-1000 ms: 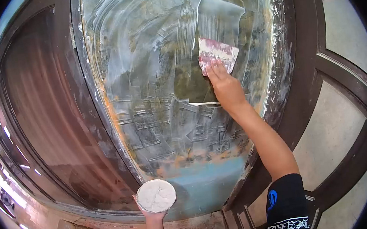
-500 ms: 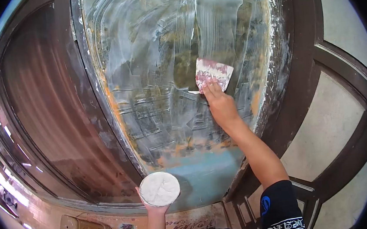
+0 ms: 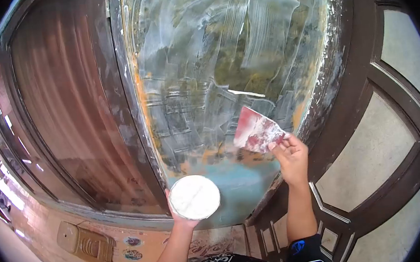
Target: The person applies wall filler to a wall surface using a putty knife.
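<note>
My left hand (image 3: 182, 220) holds up a round tub of white paste (image 3: 195, 197) from below, its open top facing me. In my right hand (image 3: 292, 157), pinched at one corner, is a flat red scraper (image 3: 257, 131) smeared with white. The scraper is in front of the lower part of a patchy grey-green wall panel (image 3: 178, 59), apparently off its surface. A thin white ridge of paste (image 3: 246, 93) lies across the panel above the scraper.
A dark wooden frame with a reddish curtained pane (image 3: 63, 104) stands at the left. Brown door panels (image 3: 371, 147) are at the right. On the floor at the lower left, a brown plastic object (image 3: 86, 244) lies by printed cardboard (image 3: 131, 260).
My right hand has drawn the scraper down and away from the panel and turned it. A white ridge shows where it was. The tub appears slightly higher and further right as the view shifted.
</note>
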`<state>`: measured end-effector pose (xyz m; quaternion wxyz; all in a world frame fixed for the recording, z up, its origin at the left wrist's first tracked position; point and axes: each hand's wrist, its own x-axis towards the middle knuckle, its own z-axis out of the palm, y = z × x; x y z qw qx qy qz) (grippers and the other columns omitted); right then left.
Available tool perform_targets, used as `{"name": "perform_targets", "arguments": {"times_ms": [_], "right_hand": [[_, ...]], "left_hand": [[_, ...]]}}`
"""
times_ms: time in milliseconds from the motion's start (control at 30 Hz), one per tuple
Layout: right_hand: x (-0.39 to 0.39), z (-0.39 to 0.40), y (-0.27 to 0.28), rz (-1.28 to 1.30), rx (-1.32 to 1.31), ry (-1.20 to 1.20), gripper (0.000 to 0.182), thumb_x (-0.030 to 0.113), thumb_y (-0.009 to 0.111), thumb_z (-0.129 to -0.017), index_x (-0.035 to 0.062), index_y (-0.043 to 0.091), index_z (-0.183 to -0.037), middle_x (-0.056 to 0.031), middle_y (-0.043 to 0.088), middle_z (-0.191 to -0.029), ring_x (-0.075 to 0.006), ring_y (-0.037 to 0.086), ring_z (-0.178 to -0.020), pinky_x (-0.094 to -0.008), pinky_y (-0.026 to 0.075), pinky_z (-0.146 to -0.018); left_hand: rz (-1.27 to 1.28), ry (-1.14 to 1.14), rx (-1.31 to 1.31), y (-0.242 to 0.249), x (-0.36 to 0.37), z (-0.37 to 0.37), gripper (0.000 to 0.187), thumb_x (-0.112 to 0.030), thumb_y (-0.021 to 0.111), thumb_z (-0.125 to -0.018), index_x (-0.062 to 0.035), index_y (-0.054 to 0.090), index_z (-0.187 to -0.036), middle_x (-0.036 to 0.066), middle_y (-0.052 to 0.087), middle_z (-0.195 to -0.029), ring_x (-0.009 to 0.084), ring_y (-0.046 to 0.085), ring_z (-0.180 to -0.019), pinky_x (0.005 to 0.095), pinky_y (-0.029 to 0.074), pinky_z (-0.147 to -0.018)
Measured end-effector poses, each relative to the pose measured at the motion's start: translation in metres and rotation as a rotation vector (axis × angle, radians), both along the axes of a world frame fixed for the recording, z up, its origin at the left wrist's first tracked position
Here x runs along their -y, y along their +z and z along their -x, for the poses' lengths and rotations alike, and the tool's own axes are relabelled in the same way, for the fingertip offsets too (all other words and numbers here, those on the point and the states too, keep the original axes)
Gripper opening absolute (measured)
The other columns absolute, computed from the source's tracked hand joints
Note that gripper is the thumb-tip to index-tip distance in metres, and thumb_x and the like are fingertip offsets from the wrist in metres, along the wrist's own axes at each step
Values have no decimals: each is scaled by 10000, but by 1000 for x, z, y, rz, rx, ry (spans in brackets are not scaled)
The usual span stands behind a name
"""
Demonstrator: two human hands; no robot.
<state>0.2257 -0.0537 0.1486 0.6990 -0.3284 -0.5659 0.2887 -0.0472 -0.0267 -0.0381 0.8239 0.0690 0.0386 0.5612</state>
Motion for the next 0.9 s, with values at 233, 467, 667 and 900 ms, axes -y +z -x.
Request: {"name": "perform_targets", "arguments": {"times_ms": [233,467,667,900], "right_hand": [[-12,23,-61,134,-81,159,270,-77,614,-913,-90,582,-1180,-121,674,-1136,-157,638,-1050,-292,487,-937],[-27,20,-78,128,-69,182,266,-73,611,-914,-72,581,-1178,-109,670,-1138,-150,638,-1053,-276,483,-946],[-39,7,-85,124,-47,158,238,-69,601,-923,-75,588,-1161,-111,671,-1136,-146,638,-1046,-274,483,-936],[-49,1,-99,140,24,213,210,-53,598,-936,-79,597,-1145,-97,677,-1095,-142,639,-1029,-265,483,-922]], "left_hand": [[-110,-155,131,32,4,-31,873,-769,352,-898,-102,468,-1449,163,491,-1466,413,492,-1310,613,381,-1078],[-109,-169,133,40,-4,-45,871,-773,314,-907,-116,453,-1463,158,488,-1471,409,485,-1322,609,381,-1078],[-163,-173,150,34,-12,-56,875,-775,320,-905,-116,452,-1464,162,473,-1483,410,476,-1329,605,381,-1081],[-129,-184,215,42,-16,-65,887,-768,326,-907,-91,446,-1466,183,461,-1487,419,472,-1331,607,369,-1094]]}}
